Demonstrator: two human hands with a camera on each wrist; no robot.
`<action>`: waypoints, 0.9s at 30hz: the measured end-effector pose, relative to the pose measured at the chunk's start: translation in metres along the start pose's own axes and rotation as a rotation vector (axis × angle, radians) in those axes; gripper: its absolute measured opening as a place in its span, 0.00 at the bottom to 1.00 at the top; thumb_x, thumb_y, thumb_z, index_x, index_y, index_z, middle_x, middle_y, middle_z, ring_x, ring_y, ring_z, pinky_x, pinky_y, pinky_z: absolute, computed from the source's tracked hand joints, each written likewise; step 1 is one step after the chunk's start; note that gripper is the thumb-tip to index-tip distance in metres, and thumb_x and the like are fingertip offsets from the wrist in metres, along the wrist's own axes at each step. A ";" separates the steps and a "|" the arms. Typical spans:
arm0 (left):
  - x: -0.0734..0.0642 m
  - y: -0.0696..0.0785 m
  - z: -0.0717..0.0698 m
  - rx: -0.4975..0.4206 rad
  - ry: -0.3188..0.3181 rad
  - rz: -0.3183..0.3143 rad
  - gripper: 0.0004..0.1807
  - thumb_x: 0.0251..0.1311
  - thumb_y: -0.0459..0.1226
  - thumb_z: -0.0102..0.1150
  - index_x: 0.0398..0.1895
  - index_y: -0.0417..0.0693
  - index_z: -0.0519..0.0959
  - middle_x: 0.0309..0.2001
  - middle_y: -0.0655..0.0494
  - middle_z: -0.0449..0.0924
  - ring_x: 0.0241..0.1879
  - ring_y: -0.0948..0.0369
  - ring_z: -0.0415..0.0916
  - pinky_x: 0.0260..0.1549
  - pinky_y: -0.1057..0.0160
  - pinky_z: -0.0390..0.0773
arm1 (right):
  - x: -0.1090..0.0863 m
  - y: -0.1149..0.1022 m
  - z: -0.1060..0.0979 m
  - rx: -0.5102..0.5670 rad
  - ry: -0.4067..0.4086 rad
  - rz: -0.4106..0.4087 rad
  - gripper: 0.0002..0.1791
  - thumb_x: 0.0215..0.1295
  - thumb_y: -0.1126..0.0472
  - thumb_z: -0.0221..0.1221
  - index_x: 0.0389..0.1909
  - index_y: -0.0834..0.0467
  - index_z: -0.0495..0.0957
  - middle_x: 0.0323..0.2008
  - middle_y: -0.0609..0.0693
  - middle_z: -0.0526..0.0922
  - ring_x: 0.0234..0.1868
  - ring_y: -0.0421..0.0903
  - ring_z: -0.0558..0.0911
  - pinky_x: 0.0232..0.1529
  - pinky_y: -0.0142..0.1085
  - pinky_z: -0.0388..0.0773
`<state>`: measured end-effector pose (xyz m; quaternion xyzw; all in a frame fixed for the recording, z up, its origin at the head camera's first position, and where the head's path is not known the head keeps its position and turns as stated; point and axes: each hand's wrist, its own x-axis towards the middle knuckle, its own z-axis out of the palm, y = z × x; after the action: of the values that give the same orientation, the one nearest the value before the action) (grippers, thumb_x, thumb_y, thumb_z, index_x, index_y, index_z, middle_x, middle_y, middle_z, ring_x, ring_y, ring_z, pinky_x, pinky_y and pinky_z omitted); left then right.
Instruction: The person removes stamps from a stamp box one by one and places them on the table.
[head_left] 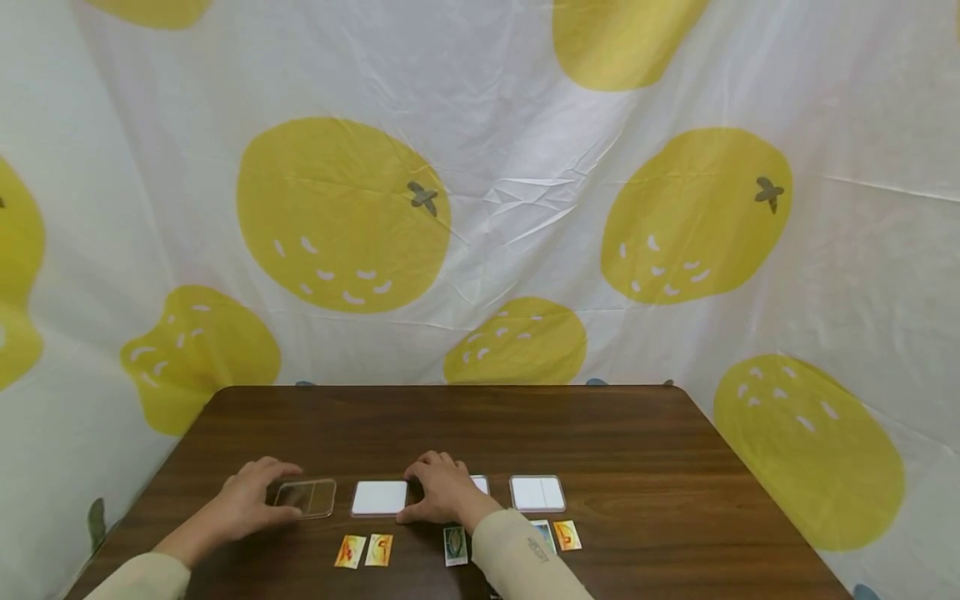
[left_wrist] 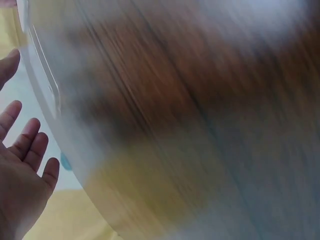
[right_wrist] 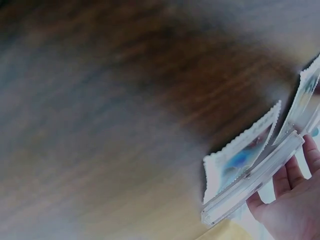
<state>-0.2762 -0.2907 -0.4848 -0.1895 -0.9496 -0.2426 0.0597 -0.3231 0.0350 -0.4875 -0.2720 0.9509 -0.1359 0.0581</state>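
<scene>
My left hand (head_left: 247,504) is around the left end of a clear plastic case (head_left: 322,498), through which the wood shows. Its thumb lies by the near edge and the fingers spread past the far edge. My right hand (head_left: 442,493) is at the right end of a white-filled case (head_left: 378,497), thumb and index finger at its two right corners. A second white case (head_left: 481,484) is mostly hidden behind that hand. In the right wrist view, straight fingers (right_wrist: 292,172) show beyond a case edge (right_wrist: 255,180).
Another white case (head_left: 537,493) with a dividing line lies further right. Nearer me are stamps: two orange ones (head_left: 349,551) at left, a dark green one (head_left: 455,546), a blue one (head_left: 545,534) and an orange one (head_left: 567,535). A lemon-print cloth (head_left: 495,250) hangs behind the table.
</scene>
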 end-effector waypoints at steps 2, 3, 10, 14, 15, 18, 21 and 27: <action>-0.001 -0.003 -0.002 0.000 -0.013 0.001 0.35 0.48 0.50 0.75 0.57 0.41 0.77 0.51 0.45 0.76 0.51 0.41 0.71 0.45 0.33 0.67 | -0.001 0.000 -0.002 0.008 0.009 -0.002 0.34 0.51 0.34 0.70 0.57 0.46 0.78 0.60 0.47 0.73 0.62 0.48 0.69 0.61 0.50 0.65; -0.001 -0.005 -0.003 -0.001 -0.023 -0.001 0.35 0.48 0.51 0.75 0.57 0.41 0.77 0.51 0.45 0.76 0.51 0.41 0.71 0.45 0.33 0.67 | -0.001 0.001 -0.003 0.012 0.014 -0.003 0.34 0.51 0.34 0.70 0.57 0.46 0.78 0.60 0.47 0.73 0.61 0.48 0.69 0.60 0.50 0.65; 0.000 -0.013 -0.004 0.020 -0.079 -0.043 0.39 0.46 0.51 0.76 0.58 0.39 0.76 0.52 0.43 0.76 0.53 0.40 0.70 0.47 0.31 0.66 | -0.005 0.001 -0.010 0.055 0.047 -0.008 0.34 0.51 0.36 0.71 0.56 0.49 0.79 0.58 0.48 0.74 0.62 0.50 0.71 0.61 0.52 0.66; 0.001 -0.015 -0.003 0.030 -0.103 -0.063 0.40 0.45 0.51 0.77 0.58 0.38 0.76 0.52 0.43 0.75 0.53 0.40 0.70 0.47 0.32 0.67 | -0.006 0.001 -0.010 0.071 0.060 -0.011 0.34 0.51 0.37 0.71 0.57 0.49 0.79 0.58 0.48 0.75 0.62 0.50 0.71 0.61 0.52 0.67; 0.001 -0.016 -0.003 0.030 -0.108 -0.066 0.40 0.45 0.51 0.77 0.58 0.38 0.76 0.52 0.42 0.75 0.53 0.39 0.70 0.47 0.32 0.67 | -0.006 0.001 -0.010 0.079 0.061 -0.012 0.34 0.52 0.37 0.71 0.57 0.50 0.79 0.58 0.48 0.75 0.62 0.50 0.71 0.61 0.52 0.67; 0.002 -0.016 -0.001 0.044 -0.111 -0.065 0.40 0.44 0.51 0.77 0.58 0.37 0.76 0.51 0.42 0.75 0.52 0.40 0.70 0.46 0.33 0.68 | -0.006 0.000 -0.011 0.109 0.058 -0.012 0.33 0.53 0.39 0.71 0.57 0.50 0.79 0.59 0.49 0.75 0.62 0.50 0.71 0.62 0.52 0.66; 0.002 -0.016 0.000 0.064 -0.106 -0.058 0.40 0.43 0.51 0.77 0.57 0.36 0.77 0.50 0.43 0.75 0.51 0.40 0.70 0.45 0.34 0.69 | -0.007 -0.001 -0.011 0.131 0.051 -0.009 0.33 0.53 0.40 0.71 0.58 0.51 0.79 0.59 0.49 0.75 0.62 0.50 0.71 0.63 0.53 0.65; 0.005 -0.014 0.000 0.074 -0.117 -0.060 0.37 0.43 0.50 0.77 0.54 0.37 0.79 0.49 0.45 0.75 0.50 0.42 0.70 0.44 0.37 0.69 | -0.007 0.001 -0.012 0.132 0.056 -0.007 0.32 0.53 0.40 0.71 0.57 0.50 0.79 0.59 0.49 0.75 0.62 0.50 0.71 0.63 0.53 0.65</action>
<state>-0.2860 -0.3009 -0.4899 -0.1723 -0.9650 -0.1975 0.0037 -0.3197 0.0422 -0.4760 -0.2671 0.9401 -0.2061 0.0490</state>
